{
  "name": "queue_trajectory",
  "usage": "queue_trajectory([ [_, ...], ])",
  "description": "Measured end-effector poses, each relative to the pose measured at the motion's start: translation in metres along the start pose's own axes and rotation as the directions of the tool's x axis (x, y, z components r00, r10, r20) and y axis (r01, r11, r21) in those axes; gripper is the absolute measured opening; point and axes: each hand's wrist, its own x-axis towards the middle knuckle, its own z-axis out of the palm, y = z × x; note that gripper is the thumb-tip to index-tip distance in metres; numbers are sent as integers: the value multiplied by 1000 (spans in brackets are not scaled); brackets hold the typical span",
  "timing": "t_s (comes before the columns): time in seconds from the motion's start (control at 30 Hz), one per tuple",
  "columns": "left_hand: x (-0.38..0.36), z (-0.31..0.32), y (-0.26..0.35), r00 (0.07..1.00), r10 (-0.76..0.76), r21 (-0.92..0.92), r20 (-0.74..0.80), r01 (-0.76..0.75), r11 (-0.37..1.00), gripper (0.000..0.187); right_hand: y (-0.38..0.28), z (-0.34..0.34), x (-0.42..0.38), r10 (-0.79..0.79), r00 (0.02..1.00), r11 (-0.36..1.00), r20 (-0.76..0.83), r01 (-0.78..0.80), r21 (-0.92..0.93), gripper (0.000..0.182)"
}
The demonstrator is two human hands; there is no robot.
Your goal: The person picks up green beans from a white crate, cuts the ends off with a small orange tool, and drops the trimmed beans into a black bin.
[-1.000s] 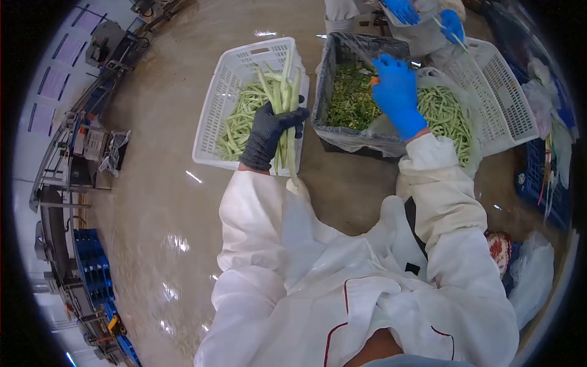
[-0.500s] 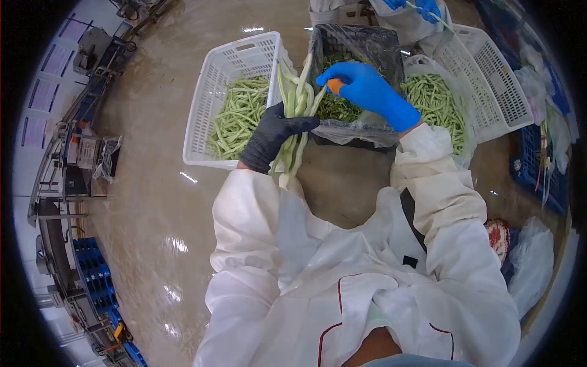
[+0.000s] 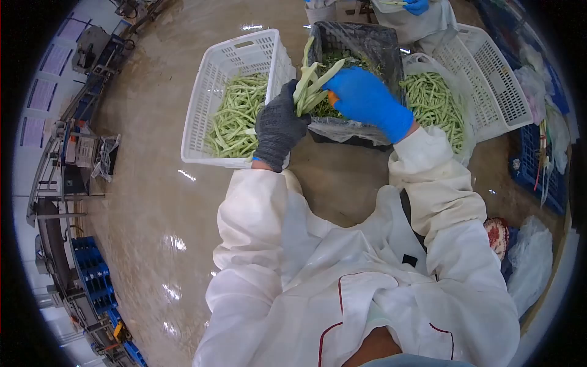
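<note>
My left hand (image 3: 281,122), in a dark grey knit glove, is closed around a bunch of long pale green beans (image 3: 309,92). The beans point up and to the right over the near left side of a black crate (image 3: 358,131) lined with clear plastic. My right hand (image 3: 370,103), in a blue glove, is closed on a small tool with an orange handle (image 3: 332,99); its working end is hidden. The blue fingertips touch the tips of the beans. Green leafy scraps (image 3: 333,110) lie inside the black crate below my hands.
On the left stands a white slotted crate (image 3: 194,119) with many cut beans. To the right, a clear plastic bag (image 3: 422,63) holds more beans beside another white crate (image 3: 510,101). A co-worker's blue-gloved hand (image 3: 417,6) holds a bean beyond. A blue crate (image 3: 523,174) sits far right.
My left hand has turned and shifted slightly right, tilting the beans toward my right hand. My right hand has lowered and moved slightly right, its fingers now at the bean tips.
</note>
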Motion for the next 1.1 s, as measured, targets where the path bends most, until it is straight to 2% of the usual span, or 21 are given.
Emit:
queue_trajectory([
  [0.03, 0, 3, 2, 1000, -29, 9, 1, 29, 1000, 62, -3, 2, 1, -17, 1000, 993, -1, 16, -114, 26],
  [0.07, 1, 5, 4, 998, -57, 17, 1, 57, 998, 62, -4, 4, 2, 23, 999, 994, -35, -26, -106, 26],
  [0.13, 4, 16, -4, 993, -94, -115, -66, 86, 990, 59, -6, 9, 4, 102, 989, 990, -103, -111, -87, 26],
  [0.17, 4, 21, -8, 988, -116, -182, -97, 97, 978, 58, -6, 11, 7, 184, 971, 945, -153, -132, 298, 24],
  [0.2, 4, 20, -3, 987, -143, -402, -77, 100, 910, 55, -4, 13, 12, 275, 947, 762, -166, -110, 638, 23],
  [0.23, 3, 19, 1, 985, -165, -601, -53, 100, 793, 53, -3, 14, 14, 362, 922, 469, -140, -50, 882, 22],
  [0.27, 4, 16, 5, 983, -181, -767, -27, 96, 634, 50, -3, 15, 13, 343, 935, 450, -85, -84, 889, 23],
  [0.33, 8, 7, 3, 963, -267, -907, -39, 79, 414, 41, -2, 19, 10, 300, 954, 411, 23, -151, 899, 24],
  [0.4, 14, -11, -6, 945, -325, -985, -46, 10, 171, 33, 6, 36, 3, 314, 948, 565, 61, -238, 790, 23],
  [0.43, 15, -19, -16, 927, -356, -979, -118, -49, 197, 35, 9, 39, -1, 323, 943, 632, 80, -278, 724, 22],
  [0.47, 18, -24, -30, 912, -384, -984, -145, -95, 148, 37, 16, 38, -5, 307, 949, 754, 74, -290, 590, 20],
  [0.53, 16, -37, -49, 873, -453, -984, -178, -157, 84, 42, 34, 39, -14, 328, 944, 890, 32, -320, 324, 19],
  [0.6, 14, -43, -71, 832, -523, -981, -186, -185, 54, 26, 62, 51, -21, 450, 892, 892, 40, -446, -79, 19],
  [0.63, 12, -48, -75, 820, -549, -984, -163, -177, 29, 13, 77, 57, -26, 489, 869, 866, 80, -473, -160, 20],
  [0.7, 8, -55, -91, 825, -558, -975, -93, -190, -118, 10, 97, 64, -33, 574, 806, 797, 144, -509, -326, 25],
  [0.8, 8, -57, -102, 839, -539, -961, -74, -204, -186, 13, 78, 62, -35, 417, 905, 870, -80, -423, -252, 34],
  [0.87, 9, -54, -91, 839, -537, -963, -85, -208, -171, 19, 69, 69, -18, 241, 963, 954, -121, -212, 213, 41],
  [0.93, 11, -51, -85, 861, -504, -968, -60, -174, -182, 17, 30, 42, 1, 256, 943, 679, 213, -332, 655, 40],
  [1.03, 12, -48, -70, 868, -497, -974, -20, -130, -187, 17, 1, 42, 6, 95, 981, 545, 168, -192, 816, 36],
  [1.07, 12, -48, -68, 865, -501, -974, -5, -118, -193, 16, -9, 33, 4, 147, 954, 542, 260, -297, 786, 32],
  [1.1, 11, -49, -67, 862, -506, -974, 9, -107, -199, 16, -13, 31, 4, 146, 950, 548, 277, -311, 776, 31],
])
